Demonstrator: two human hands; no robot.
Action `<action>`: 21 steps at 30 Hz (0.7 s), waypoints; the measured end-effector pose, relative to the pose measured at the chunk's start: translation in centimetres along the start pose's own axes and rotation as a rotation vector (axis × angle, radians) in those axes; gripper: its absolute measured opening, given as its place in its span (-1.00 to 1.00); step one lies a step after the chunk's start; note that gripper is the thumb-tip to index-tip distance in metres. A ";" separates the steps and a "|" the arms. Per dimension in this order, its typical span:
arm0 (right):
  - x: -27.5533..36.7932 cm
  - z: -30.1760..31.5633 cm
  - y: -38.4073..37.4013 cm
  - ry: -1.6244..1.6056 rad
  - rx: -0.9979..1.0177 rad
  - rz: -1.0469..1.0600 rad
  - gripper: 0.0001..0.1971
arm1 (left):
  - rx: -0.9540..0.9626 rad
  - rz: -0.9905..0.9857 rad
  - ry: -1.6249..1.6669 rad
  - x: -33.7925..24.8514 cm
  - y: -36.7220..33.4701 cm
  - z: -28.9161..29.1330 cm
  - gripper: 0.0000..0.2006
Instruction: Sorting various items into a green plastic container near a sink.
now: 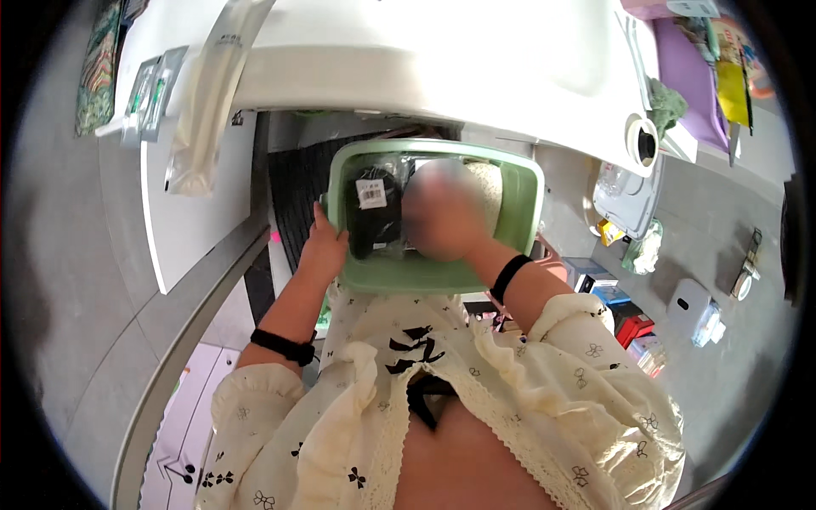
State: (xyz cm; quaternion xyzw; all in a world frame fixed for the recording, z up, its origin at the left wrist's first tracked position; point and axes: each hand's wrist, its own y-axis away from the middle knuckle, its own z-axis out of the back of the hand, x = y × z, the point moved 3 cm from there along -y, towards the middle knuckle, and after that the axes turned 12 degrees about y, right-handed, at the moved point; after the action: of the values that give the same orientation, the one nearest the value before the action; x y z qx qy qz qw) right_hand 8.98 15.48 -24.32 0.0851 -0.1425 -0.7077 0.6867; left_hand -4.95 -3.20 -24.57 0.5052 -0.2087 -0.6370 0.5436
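A light green plastic bin [442,276] rests against my lap, tucked under the edge of the white table. My left hand [324,244] grips its left side, fingers on the rim. Reaching into the bin, my right hand [455,223] is smeared by blur, so its fingers and anything in them cannot be made out. Left of it lies a black item in a clear plastic bag [374,223] with a white label. A cream, speckled item [486,189] shows beyond the right hand, partly covered by it.
A white table [408,81] spans the top, bearing a long clear plastic package [208,110] at left. At right are a purple bin [693,89] and a grey-white lid-like tray [629,204]. Several small boxes [629,319] are stacked at lower right. A white board [195,204] stands left.
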 end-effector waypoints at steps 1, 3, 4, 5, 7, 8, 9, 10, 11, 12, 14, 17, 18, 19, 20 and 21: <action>0.5 0.7 -0.3 -0.051 -0.069 0.061 -0.38 | 0.004 -0.024 0.003 0.4 -0.1 -0.2 -0.23; 2.3 1.6 -1.7 -0.086 -0.203 0.148 -0.39 | -0.059 -0.136 0.048 2.4 -0.8 -0.3 -0.22; 2.7 2.3 -2.6 -0.093 -0.204 0.181 -0.38 | -0.065 -0.136 0.059 2.3 -0.7 -0.2 -0.22; 2.8 2.1 -3.4 -0.101 -0.141 0.160 -0.38 | -0.067 -0.100 0.058 1.9 -0.2 0.1 -0.22; 2.4 1.2 -4.6 -0.060 0.047 0.107 -0.37 | -0.065 -0.070 0.052 1.4 -0.1 -0.1 -0.22; 1.9 1.0 -4.6 -0.058 0.046 0.097 -0.37 | -0.074 -0.073 0.049 1.3 -0.2 -0.2 -0.22; 1.4 0.6 -4.5 -0.042 0.090 0.105 -0.37 | -0.083 -0.074 0.046 1.3 -0.4 -0.3 -0.22; 1.0 0.2 -4.3 -0.027 0.134 0.113 -0.36 | -0.077 -0.081 0.040 0.9 -0.4 -0.3 -0.22; 0.6 0.0 -4.3 -0.013 0.192 0.110 -0.36 | -0.051 -0.047 0.021 0.4 -0.3 -0.3 -0.23; 0.4 -0.5 -4.3 -0.012 0.194 0.096 -0.36 | -0.024 -0.013 0.002 0.0 -0.3 -0.4 -0.23; 0.6 -0.9 -4.7 -0.034 0.096 0.122 -0.35 | -0.028 -0.010 0.014 0.4 -0.1 -0.1 -0.24; 0.8 -1.4 -5.4 -0.014 0.130 0.146 -0.36 | -0.044 0.007 -0.001 -0.1 0.1 0.0 -0.24; 0.5 -1.6 -5.3 -0.018 0.113 0.139 -0.36 | -0.060 0.024 -0.035 -0.5 0.0 0.0 -0.25; 0.7 -1.7 -5.4 -0.016 0.112 0.136 -0.36 | -0.069 0.026 -0.022 -0.5 0.1 -0.1 -0.25; 0.7 -1.6 -5.6 0.004 0.123 0.132 -0.36 | -0.070 0.022 -0.022 -0.6 0.1 -0.1 -0.25; 0.8 -1.5 -5.7 0.024 0.132 0.129 -0.36 | -0.070 0.019 -0.015 -0.8 0.0 0.0 -0.24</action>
State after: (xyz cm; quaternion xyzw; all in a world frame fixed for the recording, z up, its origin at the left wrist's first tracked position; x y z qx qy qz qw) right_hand 4.05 14.68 -27.51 0.1291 -0.1859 -0.6501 0.7254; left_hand -5.06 -2.50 -24.21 0.4790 -0.1953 -0.6424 0.5655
